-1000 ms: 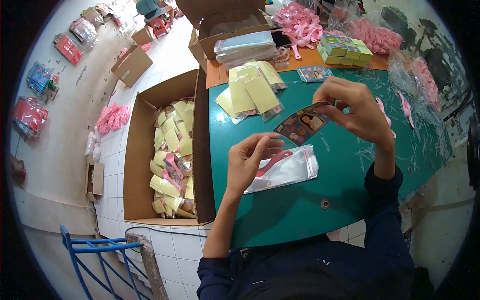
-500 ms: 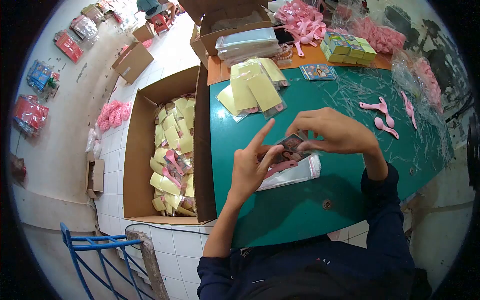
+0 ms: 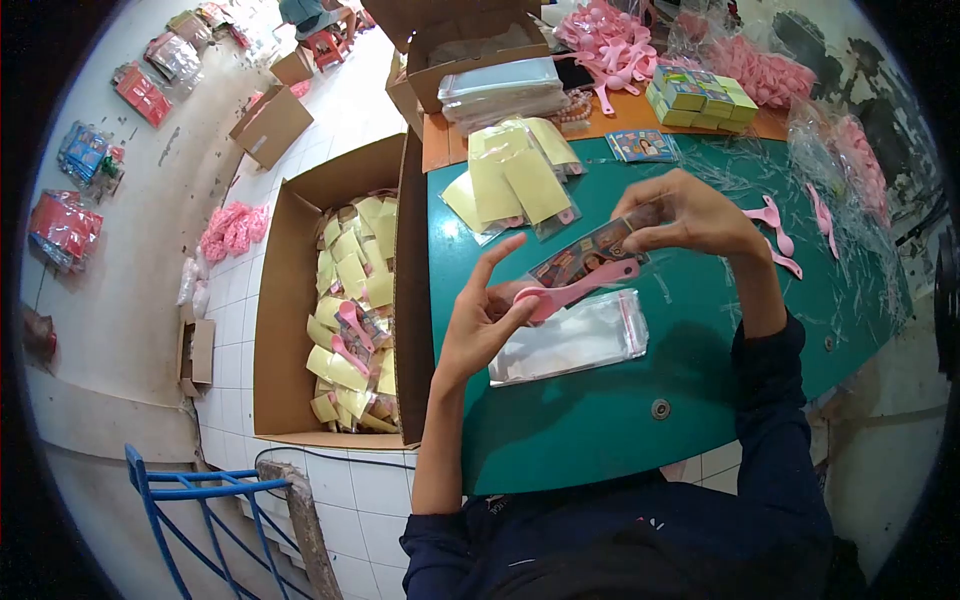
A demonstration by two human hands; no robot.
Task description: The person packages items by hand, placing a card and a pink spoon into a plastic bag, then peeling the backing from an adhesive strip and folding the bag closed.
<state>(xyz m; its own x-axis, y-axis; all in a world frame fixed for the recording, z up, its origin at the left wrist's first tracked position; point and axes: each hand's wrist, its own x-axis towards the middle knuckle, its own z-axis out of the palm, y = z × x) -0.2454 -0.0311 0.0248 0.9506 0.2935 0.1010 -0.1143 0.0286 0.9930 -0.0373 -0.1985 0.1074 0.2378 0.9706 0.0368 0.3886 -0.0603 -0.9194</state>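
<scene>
My left hand (image 3: 482, 318) pinches the bowl end of a pink spoon (image 3: 575, 290) and the left end of a clear bag with a printed card (image 3: 590, 255) in it. The spoon lies along the card's lower side, its handle pointing right. My right hand (image 3: 680, 215) holds the bag's right end between thumb and fingers. Beneath them, a stack of clear plastic bags (image 3: 575, 338) rests on the green table (image 3: 560, 435). Beyond my hands are filled bags with yellow backs (image 3: 505, 175).
Left of the table stands a large cardboard box (image 3: 278, 330) of filled bags. Card stacks (image 3: 695, 97) and pink spoons (image 3: 605, 40) lie at the back. Loose spoons (image 3: 820, 215) and plastic strips are on the right. A person (image 3: 305, 12) sits in the far background.
My right hand has moved slightly up and right, and the bag with the card now stretches between my hands. The spoon has come into fuller view, uncovering more of the clear bag stack.
</scene>
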